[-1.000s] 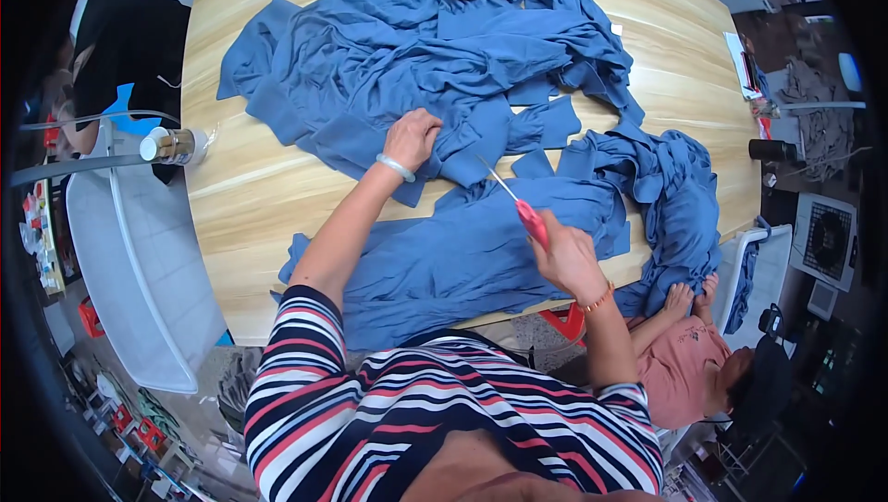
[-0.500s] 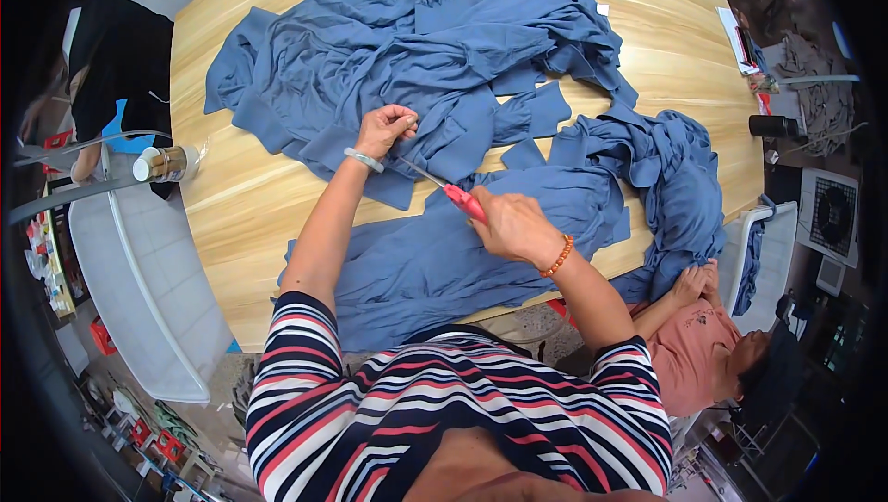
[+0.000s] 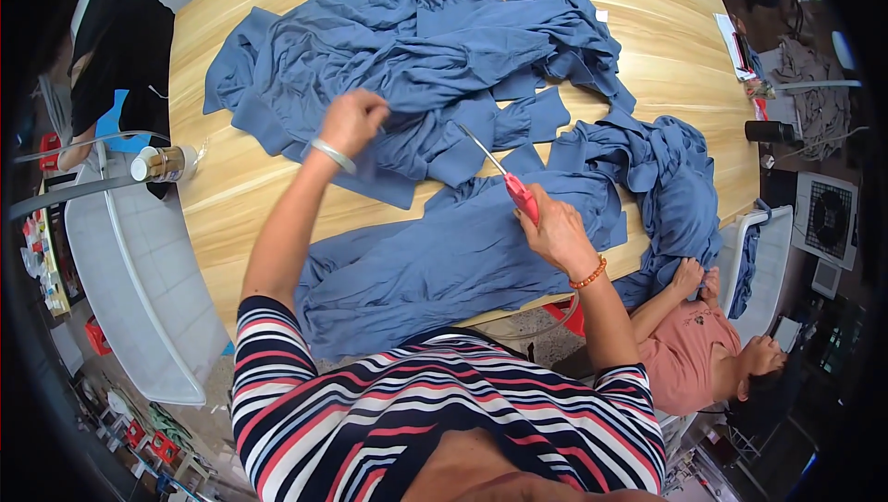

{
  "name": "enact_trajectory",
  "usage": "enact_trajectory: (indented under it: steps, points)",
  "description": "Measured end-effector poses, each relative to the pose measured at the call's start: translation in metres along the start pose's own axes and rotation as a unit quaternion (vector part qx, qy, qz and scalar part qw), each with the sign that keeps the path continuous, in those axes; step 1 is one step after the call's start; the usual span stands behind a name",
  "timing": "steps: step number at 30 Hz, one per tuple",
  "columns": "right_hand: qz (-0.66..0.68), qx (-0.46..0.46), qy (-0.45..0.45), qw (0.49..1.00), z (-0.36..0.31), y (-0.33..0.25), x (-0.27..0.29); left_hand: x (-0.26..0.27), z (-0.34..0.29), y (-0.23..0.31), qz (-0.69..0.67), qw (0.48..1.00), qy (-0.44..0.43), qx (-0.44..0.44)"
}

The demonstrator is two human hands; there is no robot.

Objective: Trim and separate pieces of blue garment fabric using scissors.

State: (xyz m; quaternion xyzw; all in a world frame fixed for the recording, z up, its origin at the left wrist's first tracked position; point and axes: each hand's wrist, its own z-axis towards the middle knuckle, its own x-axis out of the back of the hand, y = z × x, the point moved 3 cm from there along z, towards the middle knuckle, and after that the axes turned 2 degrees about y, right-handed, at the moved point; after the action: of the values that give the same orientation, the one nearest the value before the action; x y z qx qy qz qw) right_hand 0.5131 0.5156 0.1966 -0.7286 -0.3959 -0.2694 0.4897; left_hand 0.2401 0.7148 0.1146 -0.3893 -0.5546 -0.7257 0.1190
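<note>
My right hand (image 3: pixel 558 232) is wrapped round a red-handled tool (image 3: pixel 521 197) with a long, slim metal blade. Its tip points up and left over blue garments and touches none that I can make out. Slightly blurred, my left hand (image 3: pixel 354 123) is raised over the larger heap of blue garments (image 3: pixel 370 49), its fingers pinched together. What they hold, if anything, is hidden. Nearer to me lies a second blue garment (image 3: pixel 435 257), spread along the table edge. Bunched blue cloth (image 3: pixel 680 178) lies to its right.
The wooden table (image 3: pixel 231 215) carries a lidded jar (image 3: pixel 165 164) at its left edge and a black cylinder (image 3: pixel 770 129) at its right. One co-worker in black (image 3: pixel 120 58) stands at the left. Another in pink (image 3: pixel 689 354) handles blue cloth at the lower right.
My left hand has moved left and slightly up, away from the blade. My right hand has drawn back to the right with the red-handled tool.
</note>
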Motion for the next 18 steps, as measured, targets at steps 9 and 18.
enact_trajectory:
  steps: [9,18]
  points:
    - [0.021,0.028,0.01,0.999,0.017,-0.007,0.005,0.061,0.046,-0.001,0.147,0.931,0.33,-0.055]
    - [-0.018,0.037,0.068,0.997,0.048,0.002,0.02,-0.11,0.085,-0.057,-0.224,0.95,0.096,0.195]
